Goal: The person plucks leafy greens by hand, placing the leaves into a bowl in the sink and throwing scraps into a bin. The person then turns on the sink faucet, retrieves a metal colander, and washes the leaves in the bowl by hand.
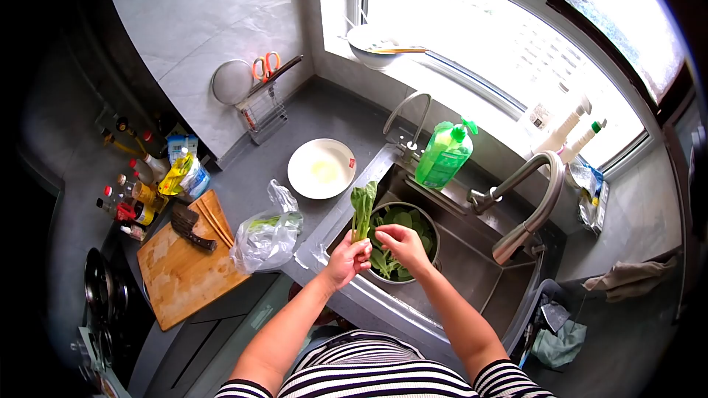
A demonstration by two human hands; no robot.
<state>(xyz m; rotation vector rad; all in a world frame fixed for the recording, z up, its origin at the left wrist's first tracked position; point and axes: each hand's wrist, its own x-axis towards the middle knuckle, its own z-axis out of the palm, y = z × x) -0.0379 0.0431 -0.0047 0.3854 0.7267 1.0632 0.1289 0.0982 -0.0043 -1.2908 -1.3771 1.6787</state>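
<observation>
Left hand (348, 259) — fingers wrapped round stems of leafy greens (363, 210), upright by the metal pot (438, 237) in the sink (476, 265). Right hand (404, 248) — fingers curled inward; full closure, any hold, can't tell. Slack left grip could spill leaves outside the pot.

Held greens (362, 206): lower stem ends were hidden inside the left hand (344, 262). Pot (437, 234): floor was covered by leaves (405, 221); rim was partly behind the right forearm (461, 313). Plastic bag (267, 242): contents were obscured by crumpling. Green pump bottle (445, 156): label was too small to read. Condiment bottles (139, 191): labels likewise. Striped shirt (369, 368): was cut off by the lower edge.
</observation>
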